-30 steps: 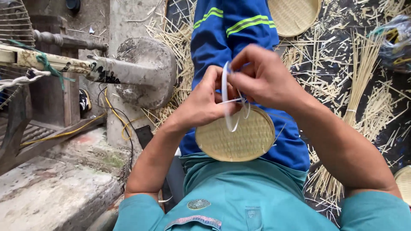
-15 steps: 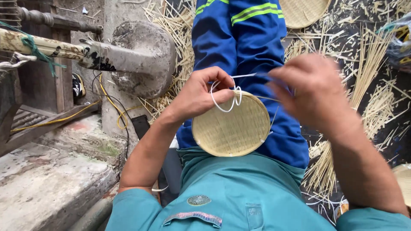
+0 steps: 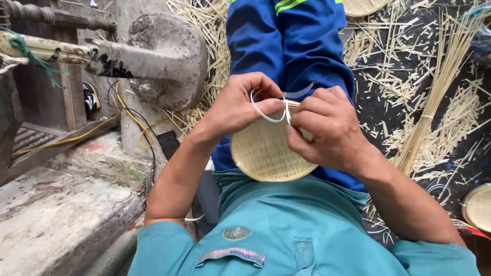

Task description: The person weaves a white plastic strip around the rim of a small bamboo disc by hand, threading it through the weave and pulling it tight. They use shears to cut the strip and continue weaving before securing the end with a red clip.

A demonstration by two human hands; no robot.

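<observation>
Head view: a seated person in a teal shirt and blue work trousers (image 3: 286,46) holds a small round woven bamboo tray (image 3: 266,153) on the lap, its rim resting against the lower edge of the shirt. The left hand (image 3: 240,105) clasps the tray's upper left rim, thumb and forefinger pinching a thin white plastic strip (image 3: 266,110) that loops up from the rim in a curve. The right hand (image 3: 327,128) covers the tray's upper right edge, its fingertips closed on the same strip right beside the left thumb; a loose end of the strip pokes out above the right knuckles. Both grips are clenched, each grasping strip and tray together.

To the left stands a worn grey machine (image 3: 163,56) with a rounded metal housing and a long arm reaching toward the frame's edge, yellow cable (image 3: 128,110) trailing below it onto a stained concrete step (image 3: 61,209). The dark floor on the right is littered with bamboo splints, and a tied bundle of long splints (image 3: 434,97) lies there, fanning out. Another woven tray (image 3: 478,207) shows at the right edge, and a third (image 3: 363,6) at the top.
</observation>
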